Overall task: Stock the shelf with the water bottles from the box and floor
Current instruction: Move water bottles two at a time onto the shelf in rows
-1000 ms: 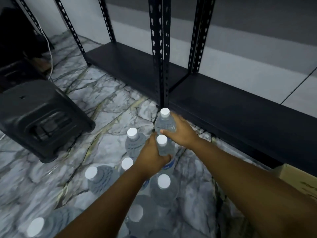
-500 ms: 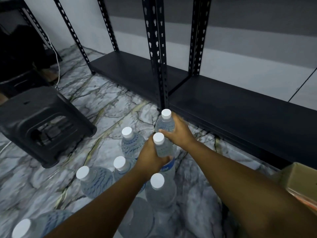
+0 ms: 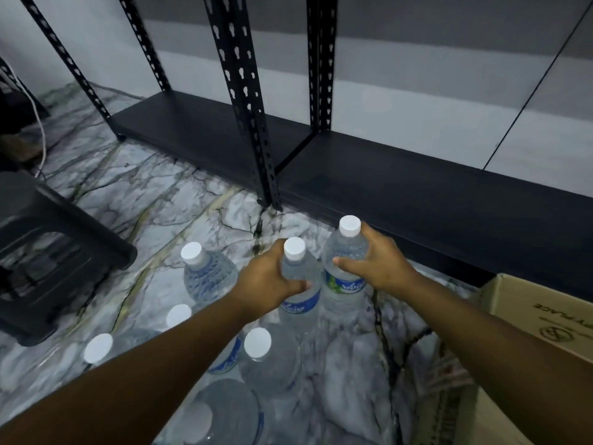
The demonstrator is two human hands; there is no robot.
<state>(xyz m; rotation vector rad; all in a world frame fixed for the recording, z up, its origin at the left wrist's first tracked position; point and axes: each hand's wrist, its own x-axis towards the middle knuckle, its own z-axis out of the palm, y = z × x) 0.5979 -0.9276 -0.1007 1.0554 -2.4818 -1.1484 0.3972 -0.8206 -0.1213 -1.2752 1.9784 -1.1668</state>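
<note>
While my left hand [image 3: 268, 281] wraps the ribbed shoulder of one clear plastic water bottle [image 3: 298, 284], thumb pressed across its front just above the blue label, my right hand [image 3: 377, 263] clasps a second bottle [image 3: 345, 268] at its 3 o'clock side — fingers curled behind, thumb across the front. Both are upright, white screw caps on top, almost touching each other, over the veined marble floor [image 3: 154, 194]. More capped bottles stand clustered from 6 to 9 o'clock of my hands; the nearest [image 3: 205, 274] is at 9 o'clock. At 12 o'clock the matte black bottom board of the metal shelf [image 3: 401, 191] runs past, with perforated uprights rising from it. A corrugated cardboard box [image 3: 542, 319] sits at 4 o'clock — a black plastic stool [image 3: 48, 252] at 9 o'clock, well apart.
</note>
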